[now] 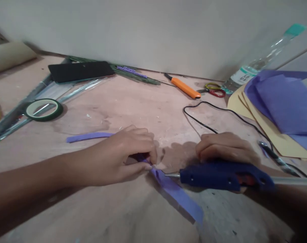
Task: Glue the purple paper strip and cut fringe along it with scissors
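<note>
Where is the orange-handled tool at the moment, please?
In the head view, the orange-handled tool lies near the wall, right of centre, between the green stems and the scissors.

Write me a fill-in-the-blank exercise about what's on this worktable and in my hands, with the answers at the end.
While the left hand pinches a purple strip, the right hand holds a blue ____. The black smartphone lies to the ____ of the orange utility knife. Just right of that knife lies a pair of ____. Below the smartphone is a roll of green ____.

Missing words: glue gun; left; scissors; tape.
</note>
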`<state>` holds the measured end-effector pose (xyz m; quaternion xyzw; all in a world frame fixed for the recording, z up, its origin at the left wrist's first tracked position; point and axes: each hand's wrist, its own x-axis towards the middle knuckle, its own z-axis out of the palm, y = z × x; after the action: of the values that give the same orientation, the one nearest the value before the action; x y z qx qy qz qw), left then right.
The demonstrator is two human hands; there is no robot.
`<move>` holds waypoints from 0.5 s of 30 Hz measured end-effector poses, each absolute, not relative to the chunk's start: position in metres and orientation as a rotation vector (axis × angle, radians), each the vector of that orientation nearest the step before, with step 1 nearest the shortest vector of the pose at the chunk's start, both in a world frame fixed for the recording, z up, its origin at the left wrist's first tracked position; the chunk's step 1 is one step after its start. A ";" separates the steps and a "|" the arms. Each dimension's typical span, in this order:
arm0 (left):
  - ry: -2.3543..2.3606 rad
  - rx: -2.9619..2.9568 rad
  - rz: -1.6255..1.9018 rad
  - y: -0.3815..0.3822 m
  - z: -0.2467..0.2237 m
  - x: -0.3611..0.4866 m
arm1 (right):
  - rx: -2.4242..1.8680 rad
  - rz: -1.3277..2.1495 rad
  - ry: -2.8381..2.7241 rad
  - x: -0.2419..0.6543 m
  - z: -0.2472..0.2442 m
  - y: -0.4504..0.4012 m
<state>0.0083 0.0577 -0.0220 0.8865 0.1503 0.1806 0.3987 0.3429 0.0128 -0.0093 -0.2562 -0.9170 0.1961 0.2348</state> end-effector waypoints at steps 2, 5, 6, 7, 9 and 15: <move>0.387 2.259 0.450 0.058 -0.023 0.008 | -0.629 0.616 -2.440 0.337 -0.016 0.015; 0.397 2.291 0.444 0.058 -0.024 0.008 | -0.631 0.650 -2.400 0.332 -0.021 0.019; 0.403 2.293 0.442 0.058 -0.024 0.008 | -0.638 0.649 -2.410 0.332 -0.022 0.019; 0.407 2.293 0.438 0.058 -0.024 0.008 | -0.644 0.652 -2.425 0.332 -0.022 0.019; 0.409 2.292 0.442 0.058 -0.023 0.008 | -0.645 0.647 -2.433 0.332 -0.024 0.017; 0.416 2.297 0.428 0.057 -0.023 0.008 | -0.669 0.652 -2.425 0.336 -0.030 0.014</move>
<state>0.0081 0.0574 -0.0228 0.8974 0.1624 0.1673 0.3746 0.3358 0.0139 -0.0303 -0.2480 -0.8990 0.2417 0.2681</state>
